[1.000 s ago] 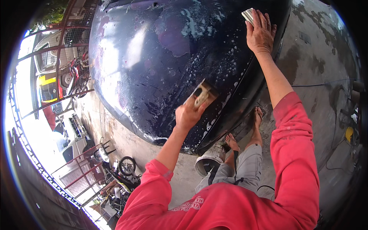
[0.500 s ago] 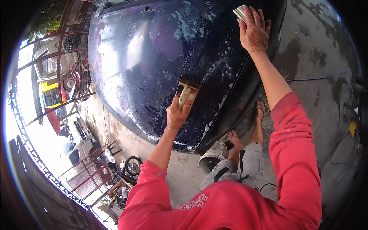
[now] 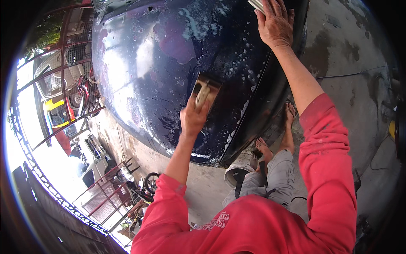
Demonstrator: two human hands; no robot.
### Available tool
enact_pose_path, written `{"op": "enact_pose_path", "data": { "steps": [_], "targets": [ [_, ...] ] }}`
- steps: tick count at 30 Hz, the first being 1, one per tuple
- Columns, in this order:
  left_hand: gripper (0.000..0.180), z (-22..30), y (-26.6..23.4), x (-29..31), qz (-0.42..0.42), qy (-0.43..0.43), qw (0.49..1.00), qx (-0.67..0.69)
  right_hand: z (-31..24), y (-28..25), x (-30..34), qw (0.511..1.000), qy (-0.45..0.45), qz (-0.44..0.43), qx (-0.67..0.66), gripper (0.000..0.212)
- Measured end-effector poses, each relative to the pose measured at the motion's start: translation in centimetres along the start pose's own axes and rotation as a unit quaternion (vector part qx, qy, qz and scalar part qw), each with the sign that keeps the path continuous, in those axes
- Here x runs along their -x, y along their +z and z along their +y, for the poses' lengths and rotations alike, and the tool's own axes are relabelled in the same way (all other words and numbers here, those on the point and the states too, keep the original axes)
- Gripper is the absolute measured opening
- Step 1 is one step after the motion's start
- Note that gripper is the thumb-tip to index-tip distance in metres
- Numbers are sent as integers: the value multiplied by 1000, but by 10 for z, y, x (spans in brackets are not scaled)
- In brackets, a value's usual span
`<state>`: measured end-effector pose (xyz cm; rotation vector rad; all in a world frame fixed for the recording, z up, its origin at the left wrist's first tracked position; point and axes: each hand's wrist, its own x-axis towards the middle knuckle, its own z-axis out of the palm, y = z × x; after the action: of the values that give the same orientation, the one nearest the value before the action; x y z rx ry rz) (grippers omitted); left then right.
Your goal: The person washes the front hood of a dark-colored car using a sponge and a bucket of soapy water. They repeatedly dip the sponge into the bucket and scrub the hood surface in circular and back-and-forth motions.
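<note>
My left hand (image 3: 193,119) grips the pale handle of a flat rectangular sanding block (image 3: 208,87). The block lies against a wet, dark blue car hood (image 3: 165,91) with worn purple and pale blue patches. Farther away and to the right, my right hand (image 3: 276,28) rests near the hood's right edge. Its fingers are around a pale ribbed pad (image 3: 256,5), partly cut off by the top of the picture. White foam and water drops run down the hood between my hands.
A dirty whitish bucket (image 3: 242,166) stands on the concrete floor by my feet, under the hood's near edge. A thin cable (image 3: 353,75) crosses the floor at right. Motorbikes (image 3: 134,183) and a metal mesh fence (image 3: 76,46) are at left.
The sanding block has slid a little farther up the hood in my left hand. My right hand and the pad have moved slightly away too. The whole view has shifted a bit.
</note>
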<state>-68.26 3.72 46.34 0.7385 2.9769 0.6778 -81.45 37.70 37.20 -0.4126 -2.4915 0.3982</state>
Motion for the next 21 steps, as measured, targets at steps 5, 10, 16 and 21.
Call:
{"op": "enact_pose_path", "data": {
  "steps": [5,10,16,21],
  "targets": [
    [54,-2,35,-164,56,-35,997,29,1,-4,0,1000,-4,7,-21,59],
    [45,-21,40,-48,-7,-50,999,9,-1,-7,-2,1000,-6,3,-21,59],
    [45,-2,18,-14,4,-115,992,48,0,-3,-6,1000,2,-7,-8,59],
    [52,21,40,-168,63,-33,996,45,3,-4,-3,1000,-6,7,-25,58]
  ]
}}
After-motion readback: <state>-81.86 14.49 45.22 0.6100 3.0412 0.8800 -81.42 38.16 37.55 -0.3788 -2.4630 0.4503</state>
